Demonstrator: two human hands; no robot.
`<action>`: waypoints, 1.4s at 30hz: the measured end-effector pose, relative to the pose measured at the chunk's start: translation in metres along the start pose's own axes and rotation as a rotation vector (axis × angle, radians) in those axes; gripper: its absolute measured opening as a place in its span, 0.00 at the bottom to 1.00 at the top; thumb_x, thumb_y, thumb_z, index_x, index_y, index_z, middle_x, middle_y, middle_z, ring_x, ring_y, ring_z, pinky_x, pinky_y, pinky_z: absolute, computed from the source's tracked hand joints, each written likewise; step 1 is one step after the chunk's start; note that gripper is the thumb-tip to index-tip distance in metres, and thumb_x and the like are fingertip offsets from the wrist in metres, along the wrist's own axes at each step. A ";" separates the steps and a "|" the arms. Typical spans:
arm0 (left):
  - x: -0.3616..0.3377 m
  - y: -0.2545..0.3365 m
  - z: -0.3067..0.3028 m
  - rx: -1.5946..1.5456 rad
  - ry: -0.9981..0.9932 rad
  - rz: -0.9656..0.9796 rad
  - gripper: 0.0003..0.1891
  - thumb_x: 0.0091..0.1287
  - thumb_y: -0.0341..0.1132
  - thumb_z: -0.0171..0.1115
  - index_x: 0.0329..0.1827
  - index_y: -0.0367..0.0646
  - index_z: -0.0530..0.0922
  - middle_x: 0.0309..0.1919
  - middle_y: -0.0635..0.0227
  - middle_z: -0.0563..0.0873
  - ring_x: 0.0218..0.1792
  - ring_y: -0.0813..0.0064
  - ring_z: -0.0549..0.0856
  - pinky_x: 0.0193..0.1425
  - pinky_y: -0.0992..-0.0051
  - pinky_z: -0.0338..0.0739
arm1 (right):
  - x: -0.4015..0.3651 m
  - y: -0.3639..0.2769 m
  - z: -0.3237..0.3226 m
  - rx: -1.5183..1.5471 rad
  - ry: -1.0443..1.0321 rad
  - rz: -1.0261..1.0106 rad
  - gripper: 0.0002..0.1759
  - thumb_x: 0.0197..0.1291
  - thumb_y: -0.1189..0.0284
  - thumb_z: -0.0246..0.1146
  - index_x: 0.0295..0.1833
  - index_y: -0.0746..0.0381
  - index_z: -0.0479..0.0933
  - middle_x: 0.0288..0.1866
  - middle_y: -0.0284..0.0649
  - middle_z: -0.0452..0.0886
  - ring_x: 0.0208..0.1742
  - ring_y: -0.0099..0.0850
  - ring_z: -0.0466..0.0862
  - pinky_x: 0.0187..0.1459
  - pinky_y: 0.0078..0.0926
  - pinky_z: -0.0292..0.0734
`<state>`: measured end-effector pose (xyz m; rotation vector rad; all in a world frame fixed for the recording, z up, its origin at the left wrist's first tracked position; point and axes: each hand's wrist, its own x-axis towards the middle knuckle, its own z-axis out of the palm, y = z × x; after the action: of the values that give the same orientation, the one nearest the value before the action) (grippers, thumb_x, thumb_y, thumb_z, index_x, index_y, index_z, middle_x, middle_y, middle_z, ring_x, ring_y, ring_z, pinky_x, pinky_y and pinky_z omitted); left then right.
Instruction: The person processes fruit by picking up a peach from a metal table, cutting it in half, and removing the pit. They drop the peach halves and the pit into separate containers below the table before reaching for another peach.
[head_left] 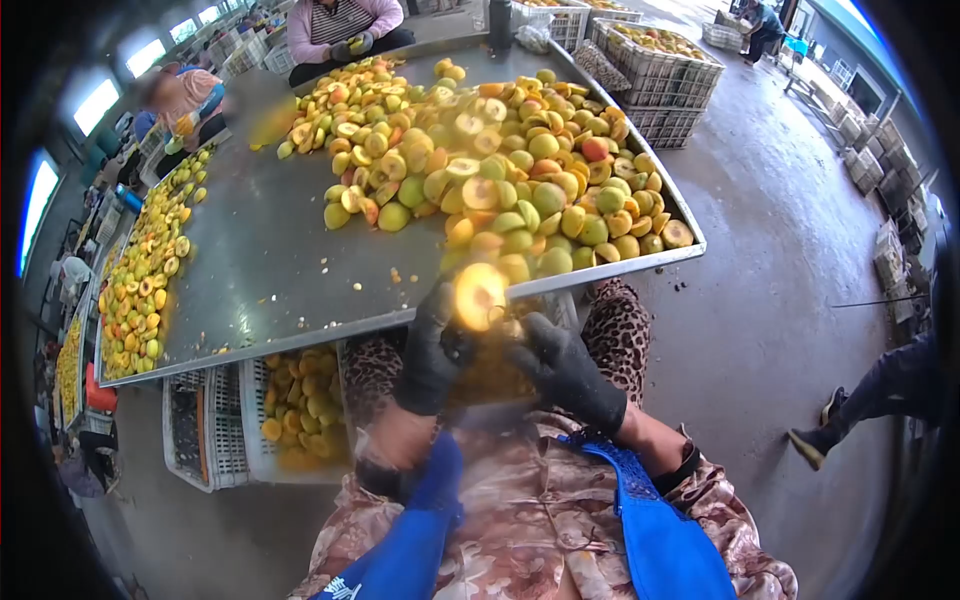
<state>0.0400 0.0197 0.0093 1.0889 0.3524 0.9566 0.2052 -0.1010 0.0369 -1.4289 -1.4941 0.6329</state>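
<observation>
Both my hands wear dark gloves and meet above my lap, by the near edge of the metal table (300, 338). In my left hand (432, 350), the fingers are closed round a peach half (480, 296), its orange cut face turned up. Close beside it, my right hand (572, 368) has its fingers curled. A thin, curved metal edge (496, 313) shows between the hands, but blur hides what my right hand holds. Just beyond lies a heap of cut yellow-green peaches (540, 170).
More peach halves (140, 290) line the table's left side. Below stand white plastic crates (225, 425), one with peach halves (303, 400). Stacked full crates (660, 80) stand at back right. A person (340, 30) sits across the table; another person's leg (870, 395) is at right.
</observation>
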 end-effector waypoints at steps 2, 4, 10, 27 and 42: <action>-0.003 0.019 0.023 -0.317 0.012 -0.106 0.31 0.85 0.51 0.48 0.78 0.34 0.67 0.73 0.56 0.76 0.71 0.63 0.78 0.77 0.63 0.74 | -0.003 0.003 0.004 -0.011 -0.029 0.043 0.13 0.66 0.68 0.67 0.43 0.65 0.72 0.31 0.59 0.81 0.36 0.62 0.82 0.37 0.53 0.75; -0.008 0.017 0.019 -0.416 0.041 -0.166 0.31 0.84 0.51 0.48 0.78 0.35 0.66 0.72 0.57 0.78 0.70 0.63 0.79 0.76 0.63 0.76 | 0.000 -0.003 0.004 -0.053 -0.031 0.058 0.13 0.67 0.67 0.66 0.43 0.65 0.72 0.31 0.60 0.81 0.37 0.63 0.82 0.36 0.55 0.74; -0.011 0.008 0.031 -0.112 0.140 0.024 0.26 0.85 0.49 0.47 0.70 0.35 0.74 0.59 0.58 0.85 0.58 0.68 0.86 0.66 0.70 0.80 | 0.010 0.002 0.019 -0.117 0.033 0.022 0.14 0.70 0.66 0.64 0.44 0.65 0.70 0.31 0.60 0.82 0.37 0.63 0.83 0.37 0.58 0.74; -0.004 -0.079 -0.028 0.188 0.492 0.234 0.23 0.84 0.46 0.46 0.57 0.33 0.80 0.52 0.59 0.86 0.55 0.65 0.84 0.63 0.63 0.80 | -0.004 0.055 0.059 0.157 0.057 -0.057 0.20 0.74 0.63 0.62 0.61 0.65 0.72 0.46 0.62 0.82 0.48 0.60 0.84 0.47 0.50 0.79; 0.005 -0.027 0.009 0.474 0.524 0.095 0.21 0.84 0.49 0.50 0.52 0.36 0.79 0.48 0.59 0.83 0.48 0.67 0.84 0.55 0.67 0.81 | -0.001 0.024 0.039 0.276 -0.090 -0.059 0.18 0.80 0.62 0.55 0.64 0.62 0.70 0.44 0.55 0.83 0.45 0.49 0.85 0.47 0.42 0.79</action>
<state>0.0621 0.0151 -0.0089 1.2763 1.0027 1.2797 0.1821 -0.0885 -0.0011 -1.1541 -1.4487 0.8409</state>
